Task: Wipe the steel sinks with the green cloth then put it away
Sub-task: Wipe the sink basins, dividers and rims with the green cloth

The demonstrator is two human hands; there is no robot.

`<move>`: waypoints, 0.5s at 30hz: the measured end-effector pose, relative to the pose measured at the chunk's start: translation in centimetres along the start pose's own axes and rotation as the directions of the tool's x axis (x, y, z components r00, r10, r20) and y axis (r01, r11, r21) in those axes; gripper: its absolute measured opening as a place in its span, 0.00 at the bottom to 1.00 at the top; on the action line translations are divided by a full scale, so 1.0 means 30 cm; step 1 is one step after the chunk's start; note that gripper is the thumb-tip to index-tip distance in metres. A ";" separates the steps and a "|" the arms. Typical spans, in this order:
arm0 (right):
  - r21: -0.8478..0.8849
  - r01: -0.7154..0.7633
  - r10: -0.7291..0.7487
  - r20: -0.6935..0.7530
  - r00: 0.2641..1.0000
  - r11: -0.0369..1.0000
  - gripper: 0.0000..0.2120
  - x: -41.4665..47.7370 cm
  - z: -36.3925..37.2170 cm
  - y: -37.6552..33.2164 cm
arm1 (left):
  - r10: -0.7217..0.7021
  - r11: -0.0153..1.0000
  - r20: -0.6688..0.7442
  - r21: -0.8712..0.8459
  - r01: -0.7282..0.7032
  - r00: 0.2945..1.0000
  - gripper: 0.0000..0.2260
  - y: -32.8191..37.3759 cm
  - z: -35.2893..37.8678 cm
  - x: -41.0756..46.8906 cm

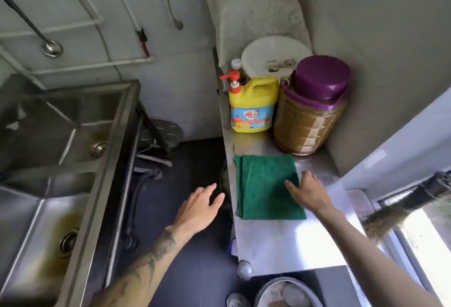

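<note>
1. Head view, looking down into a narrow kitchen corner. A steel sink unit [108, 160] is running along the left side. A steel counter [280, 241] is standing on the right, with dark floor showing between them.
2. The green cloth [268, 187] is lying folded flat near the middle of the counter. It is sitting just in front of the containers at the back and is not touching them.
3. The right hand [308, 192] is reaching palm down over the cloth's right edge, fingers straight and spread. One fingertip is lying over the cloth, but whether it is pressing cannot be told. It is gripping nothing.
4. The left hand [197, 206] is hovering over the floor in the gap between sink and counter, just left of the cloth. Its fingers are relaxed and spread wide, and it is holding nothing. Its forearm is showing tattoos.
5. The far basin [48, 121] is showing a round drain [98, 148]. The near basin [24, 233] is showing a second drain [68, 242] with a brownish stain around it.
6. At the back of the counter, a yellow detergent bottle [253, 106] with a red pump is standing just beside a jar [310, 126] with a purple lid. A white round lid [273, 55] is leaning behind them.
7. A ladle [51, 48] is hanging on the wall above the sinks. A broom [390, 214] is poking in from the right. A bowl [292, 280] is sitting at the bottom edge.
</note>
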State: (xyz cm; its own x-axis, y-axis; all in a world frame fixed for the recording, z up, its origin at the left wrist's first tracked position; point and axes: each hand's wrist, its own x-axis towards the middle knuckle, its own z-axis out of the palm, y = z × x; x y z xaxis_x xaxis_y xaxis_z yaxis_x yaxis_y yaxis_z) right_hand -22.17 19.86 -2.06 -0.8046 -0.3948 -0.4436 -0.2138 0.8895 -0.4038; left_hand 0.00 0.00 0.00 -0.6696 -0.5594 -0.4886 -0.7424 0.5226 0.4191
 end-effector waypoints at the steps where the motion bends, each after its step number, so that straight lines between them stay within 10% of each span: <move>1: 0.032 -0.020 0.021 -0.009 1.000 0.999 0.29 0.019 0.022 -0.006 | -0.002 1.000 0.016 -0.010 0.002 1.000 0.27 0.005 0.015 0.024; 6: 0.192 -0.211 0.210 0.028 0.977 0.958 0.26 0.050 0.096 -0.048 | -0.035 0.999 0.071 -0.015 0.036 0.997 0.27 0.000 0.071 0.099; 15: 0.251 0.217 -0.201 -0.086 0.976 0.943 0.11 -0.076 0.086 -0.175 | -0.050 0.996 0.033 -0.072 0.053 0.998 0.27 -0.066 0.037 0.062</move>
State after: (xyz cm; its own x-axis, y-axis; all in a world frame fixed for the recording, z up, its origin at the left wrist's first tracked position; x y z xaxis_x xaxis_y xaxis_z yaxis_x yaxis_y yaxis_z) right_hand -17.77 15.50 -1.00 -0.7897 -0.5445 -0.2826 -0.2373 0.6959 -0.6778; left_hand 0.24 -1.37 -2.58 -0.6302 -0.5638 -0.5338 -0.7763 0.4450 0.4465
